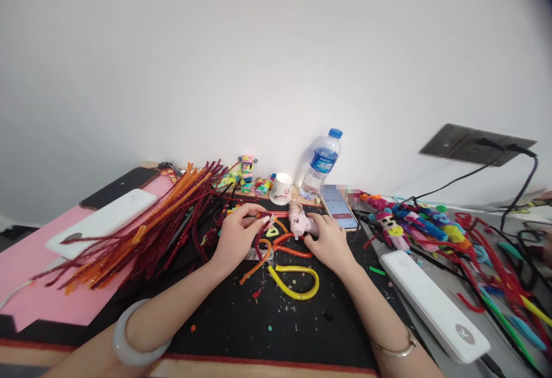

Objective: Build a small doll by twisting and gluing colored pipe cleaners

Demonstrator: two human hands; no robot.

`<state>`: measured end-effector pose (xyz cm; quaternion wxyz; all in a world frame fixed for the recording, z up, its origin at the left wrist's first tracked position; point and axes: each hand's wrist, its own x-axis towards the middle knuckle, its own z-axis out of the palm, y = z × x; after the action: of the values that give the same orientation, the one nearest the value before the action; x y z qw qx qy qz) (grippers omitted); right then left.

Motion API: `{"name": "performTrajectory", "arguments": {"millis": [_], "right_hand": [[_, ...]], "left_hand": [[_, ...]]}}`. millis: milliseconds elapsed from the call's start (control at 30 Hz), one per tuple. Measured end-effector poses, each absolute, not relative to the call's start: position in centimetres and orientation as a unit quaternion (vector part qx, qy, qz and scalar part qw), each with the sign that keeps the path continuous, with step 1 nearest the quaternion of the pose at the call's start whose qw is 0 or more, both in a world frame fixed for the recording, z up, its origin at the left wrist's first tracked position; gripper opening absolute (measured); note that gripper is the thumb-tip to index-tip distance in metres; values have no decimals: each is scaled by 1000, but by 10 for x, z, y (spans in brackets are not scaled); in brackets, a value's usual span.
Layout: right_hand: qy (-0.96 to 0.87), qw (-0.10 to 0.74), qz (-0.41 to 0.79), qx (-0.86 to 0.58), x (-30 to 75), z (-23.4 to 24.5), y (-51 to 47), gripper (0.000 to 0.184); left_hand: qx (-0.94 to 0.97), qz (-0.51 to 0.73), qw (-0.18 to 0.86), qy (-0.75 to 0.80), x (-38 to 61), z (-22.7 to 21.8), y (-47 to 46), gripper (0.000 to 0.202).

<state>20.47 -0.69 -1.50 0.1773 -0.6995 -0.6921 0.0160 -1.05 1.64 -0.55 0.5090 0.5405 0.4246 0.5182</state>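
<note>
Initially, locate the pink glue gun (298, 221), which lies on the black mat (241, 332) and serves as the reference for all positions. Far left of the glue gun, a dark phone (118, 188) and a white power bank (103, 222) rest on a pink sheet (90, 300). Nearer, still left of it, lies a bundle of dark red and orange fuzzy stems (150, 237). Immediately left of it, the left hand (237, 234) pinches a small dark red piece (261, 215) between thumb and fingers; finer detail is too small to tell. Behind the glue gun, slightly left, stands a paper cup (281, 188); in front of it lies a yellow loop (297, 296). Behind and right of it stands a water bottle (321, 165). Directly right, the right hand (325, 240) grasps the glue gun's handle. Farther right of it lie a lit phone (338, 205), fuzzy dolls (414, 225) and a second power bank (433, 303).
</note>
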Motion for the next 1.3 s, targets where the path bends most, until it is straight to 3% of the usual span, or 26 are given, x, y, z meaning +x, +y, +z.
{"name": "performTrajectory", "arguments": {"millis": [300, 500, 1300], "right_hand": [[-680, 284, 21, -676, 211, -6, -6, 31], [-744, 367, 115, -546, 198, 0, -16, 18], [-804, 292, 100, -508, 195, -1, -19, 15]], "left_hand": [[514, 511, 530, 441, -11, -5, 18, 23], [531, 516, 488, 463, -13, -6, 20, 20], [564, 506, 436, 485, -14, -9, 21, 18]]}}
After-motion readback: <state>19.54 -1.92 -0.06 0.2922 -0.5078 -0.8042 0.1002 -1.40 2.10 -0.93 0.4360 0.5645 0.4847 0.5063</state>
